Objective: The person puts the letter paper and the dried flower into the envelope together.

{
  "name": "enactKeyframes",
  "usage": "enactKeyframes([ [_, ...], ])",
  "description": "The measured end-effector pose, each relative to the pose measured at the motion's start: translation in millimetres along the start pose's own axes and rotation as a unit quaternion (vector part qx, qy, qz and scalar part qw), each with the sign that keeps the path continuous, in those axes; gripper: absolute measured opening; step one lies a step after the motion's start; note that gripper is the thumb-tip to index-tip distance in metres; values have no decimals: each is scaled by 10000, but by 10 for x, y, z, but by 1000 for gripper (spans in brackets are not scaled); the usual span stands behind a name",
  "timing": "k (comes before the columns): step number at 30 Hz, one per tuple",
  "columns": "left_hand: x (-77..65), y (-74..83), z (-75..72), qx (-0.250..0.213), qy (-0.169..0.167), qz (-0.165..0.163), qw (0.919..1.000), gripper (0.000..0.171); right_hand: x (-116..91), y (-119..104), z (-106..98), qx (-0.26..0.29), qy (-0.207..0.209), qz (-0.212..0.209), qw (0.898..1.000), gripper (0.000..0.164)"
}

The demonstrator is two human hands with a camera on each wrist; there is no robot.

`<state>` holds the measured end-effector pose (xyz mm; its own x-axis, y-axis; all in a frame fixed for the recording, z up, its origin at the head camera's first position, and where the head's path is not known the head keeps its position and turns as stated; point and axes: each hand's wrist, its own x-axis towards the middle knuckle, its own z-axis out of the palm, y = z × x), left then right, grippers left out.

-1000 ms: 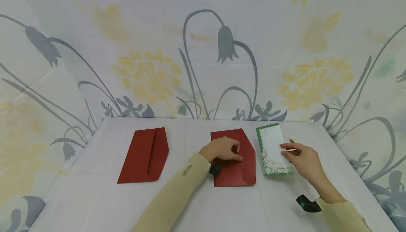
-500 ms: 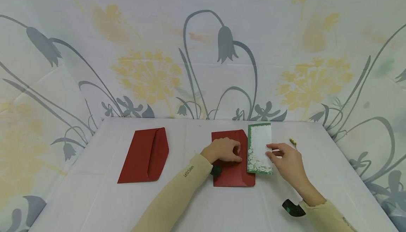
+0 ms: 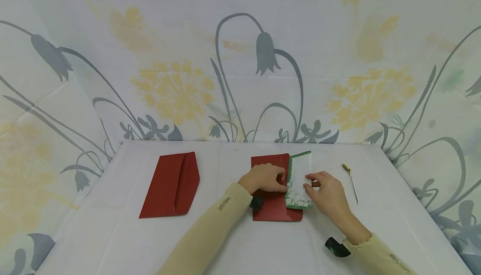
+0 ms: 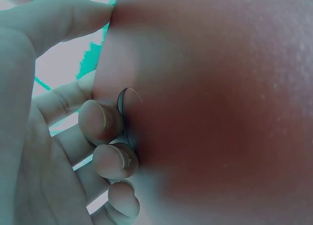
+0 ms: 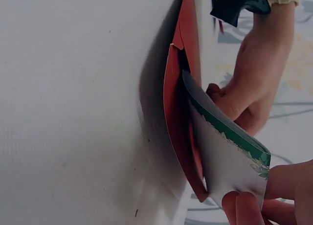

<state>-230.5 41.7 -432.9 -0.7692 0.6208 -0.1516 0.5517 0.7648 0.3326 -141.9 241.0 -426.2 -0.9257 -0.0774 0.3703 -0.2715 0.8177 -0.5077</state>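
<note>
Below my left hand [image 3: 264, 177] lies a red envelope [image 3: 268, 212], its flap turned to the right. My left hand grips the edge of the envelope's front panel; in the left wrist view the thumb and fingertips meet the red paper [image 4: 210, 112]. Between finger and thumb, my right hand [image 3: 328, 193] pinches the right edge of a white card [image 3: 299, 170] with a green floral border. The card's left edge is at the pocket's mouth. In the right wrist view the bent card [image 5: 230, 161] enters the gap between the envelope's red layers [image 5: 173, 102].
A second red envelope [image 3: 163, 187] lies at the left with its flap unfolded. To the right of my right hand is a thin sprig with small yellow flowers [image 3: 346, 168]. A white cloth [image 3: 225, 245] covers the table, and a flower-printed curtain [image 3: 240, 78] hangs behind.
My right hand has carried the card leftward from beside the envelope to its pocket, over the flap. The sprig has come into full view. My left hand has stayed nearly in place.
</note>
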Motion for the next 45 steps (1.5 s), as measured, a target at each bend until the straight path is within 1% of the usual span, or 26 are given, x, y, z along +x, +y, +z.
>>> enactKeyframes([
  [4,10,6,1,44,-9,15,10000,26,-7,-30,29,124,-216,82,9997,24],
  [14,22,4,-8,48,-26,-38,10000,24,13,-45,76,375,-407,249,9982,23],
  [21,20,-9,-12,24,-40,-53,10000,25,28,-52,116,449,-533,347,9970,23],
  [28,24,-2,-17,34,-52,-6,10000,25,42,-62,158,383,-786,461,9951,24],
  [31,28,3,-18,64,-42,-6,10000,25,47,-80,173,371,-833,450,9948,24],
  [37,31,10,-19,114,41,40,9999,26,56,-116,207,226,-839,278,9958,22],
  [45,27,10,-21,127,76,89,9999,26,52,-139,269,371,-898,364,9946,21],
])
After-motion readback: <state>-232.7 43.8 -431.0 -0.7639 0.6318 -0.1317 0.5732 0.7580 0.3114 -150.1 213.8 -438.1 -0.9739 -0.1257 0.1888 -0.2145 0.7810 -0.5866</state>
